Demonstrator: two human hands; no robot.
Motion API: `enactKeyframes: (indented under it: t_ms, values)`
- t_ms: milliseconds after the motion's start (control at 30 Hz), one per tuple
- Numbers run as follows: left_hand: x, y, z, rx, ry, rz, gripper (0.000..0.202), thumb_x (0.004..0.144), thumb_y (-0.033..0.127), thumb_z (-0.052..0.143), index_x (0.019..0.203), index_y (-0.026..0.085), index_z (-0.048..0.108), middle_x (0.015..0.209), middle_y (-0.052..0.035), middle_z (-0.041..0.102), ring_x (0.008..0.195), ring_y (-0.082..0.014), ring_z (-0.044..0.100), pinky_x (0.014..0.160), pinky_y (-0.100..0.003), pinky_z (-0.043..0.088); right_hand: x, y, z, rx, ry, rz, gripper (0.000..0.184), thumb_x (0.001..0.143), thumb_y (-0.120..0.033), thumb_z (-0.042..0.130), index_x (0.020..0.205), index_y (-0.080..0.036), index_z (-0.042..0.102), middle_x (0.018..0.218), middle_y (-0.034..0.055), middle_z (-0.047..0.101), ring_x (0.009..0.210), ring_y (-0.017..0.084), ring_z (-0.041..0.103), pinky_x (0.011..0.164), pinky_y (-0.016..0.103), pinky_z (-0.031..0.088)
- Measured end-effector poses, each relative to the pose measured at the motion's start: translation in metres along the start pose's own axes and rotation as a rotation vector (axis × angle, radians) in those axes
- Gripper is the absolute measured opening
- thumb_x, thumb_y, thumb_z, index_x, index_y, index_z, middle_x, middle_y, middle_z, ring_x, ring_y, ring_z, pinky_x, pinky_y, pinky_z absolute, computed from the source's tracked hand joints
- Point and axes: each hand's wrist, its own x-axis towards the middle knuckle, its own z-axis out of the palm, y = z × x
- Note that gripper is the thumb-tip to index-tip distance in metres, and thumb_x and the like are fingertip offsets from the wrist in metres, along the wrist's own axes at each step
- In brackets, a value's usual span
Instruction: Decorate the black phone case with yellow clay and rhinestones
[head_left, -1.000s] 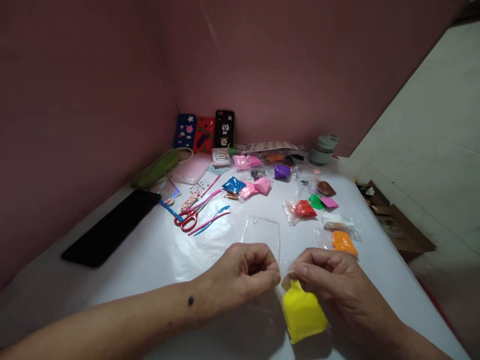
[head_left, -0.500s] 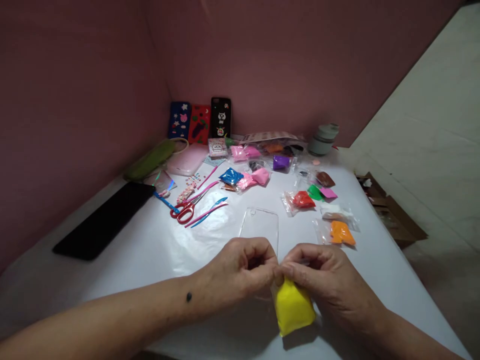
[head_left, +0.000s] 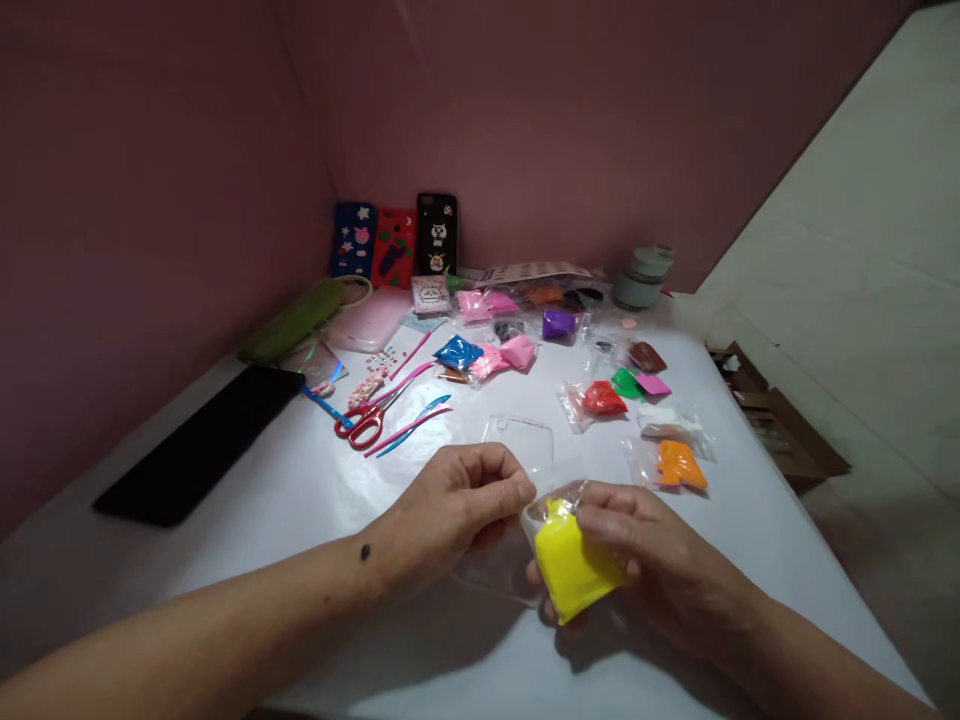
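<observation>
A packet of yellow clay in a clear plastic bag hangs above the table, tilted. My right hand is closed around the packet's right side, its fingers partly behind it. My left hand pinches the upper left edge of the bag, where the opening seems to gape a little. Below both hands a clear phone case lies flat on the table, partly covered by the left hand and the packet.
Red-handled scissors and blue and pink modelling tools lie left of centre. Packets of red, orange and blue clay are spread around. A black slab lies left; decorated phone cases lean on the wall.
The yellow packet has risen slightly and turned, with the bag's upper part now showing. My left hand has moved up and left, apart from my right hand, which now wraps the packet.
</observation>
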Motion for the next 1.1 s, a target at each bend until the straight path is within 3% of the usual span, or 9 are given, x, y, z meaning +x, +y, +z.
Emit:
enactKeyframes:
  t_ms: [100,367,467,600,733,900,1100]
  values:
    - [0.000,0.000,-0.001,0.028,0.006,0.014,0.022,0.081,0.032,0.060,0.070,0.015,0.053,0.049,0.0064,0.043,0.043,-0.0040,0.033,0.042,-0.018,0.021,0.001,0.005,-0.003,-0.047,-0.059,0.012,0.033,0.075,-0.030,0.070,0.100,-0.011,0.061,0.083,0.0138,0.072,0.061,0.020,0.067,0.051,0.030,0.051]
    - [-0.001,0.008,0.001,0.098,-0.032,-0.057,0.020,0.080,0.033,0.061,0.075,0.013,0.059,0.057,0.0040,0.052,0.048,-0.0055,0.040,0.046,-0.018,0.030,0.001,0.008,-0.002,-0.122,-0.139,0.006,0.021,0.078,-0.023,0.067,0.094,-0.011,0.061,0.079,0.0081,0.070,0.056,0.010,0.063,0.049,0.018,0.049]
    - [0.000,0.006,0.003,0.079,0.026,-0.013,0.019,0.079,0.031,0.060,0.071,0.014,0.057,0.054,0.0052,0.048,0.047,-0.0055,0.038,0.045,-0.018,0.027,0.000,0.010,-0.003,-0.127,-0.167,0.036,0.024,0.082,-0.029,0.065,0.098,-0.012,0.058,0.083,0.0105,0.071,0.055,0.011,0.065,0.049,0.018,0.048]
    - [0.000,0.007,0.002,0.141,0.089,0.058,0.022,0.078,0.033,0.060,0.068,0.014,0.055,0.054,0.0058,0.044,0.048,-0.0054,0.035,0.045,-0.018,0.026,0.002,0.013,-0.006,-0.135,-0.162,0.034,0.029,0.088,-0.037,0.056,0.091,-0.009,0.062,0.082,0.0146,0.071,0.052,0.011,0.064,0.047,0.019,0.047]
    - [0.000,0.009,0.000,0.186,0.011,0.028,0.021,0.079,0.033,0.060,0.073,0.014,0.055,0.060,0.0050,0.045,0.053,-0.0068,0.040,0.049,-0.019,0.030,0.001,0.012,-0.005,-0.128,-0.137,0.058,0.025,0.085,-0.033,0.058,0.089,-0.009,0.064,0.075,0.0114,0.069,0.051,0.011,0.061,0.046,0.018,0.045]
    - [-0.002,0.008,0.002,0.138,-0.104,-0.059,0.021,0.077,0.032,0.063,0.071,0.013,0.058,0.060,0.0037,0.047,0.057,-0.0082,0.043,0.051,-0.019,0.033,-0.002,0.011,-0.002,-0.210,-0.215,0.142,0.028,0.084,-0.034,0.059,0.092,-0.008,0.064,0.069,0.0072,0.066,0.049,0.008,0.058,0.048,0.017,0.046]
    - [-0.005,0.006,0.004,0.116,0.036,0.021,0.022,0.078,0.029,0.061,0.063,0.014,0.057,0.054,0.0049,0.045,0.049,-0.0057,0.038,0.046,-0.018,0.030,0.002,0.021,-0.002,-0.111,-0.205,0.087,0.028,0.088,-0.038,0.055,0.093,-0.011,0.061,0.070,0.0072,0.066,0.048,0.009,0.059,0.046,0.018,0.046]
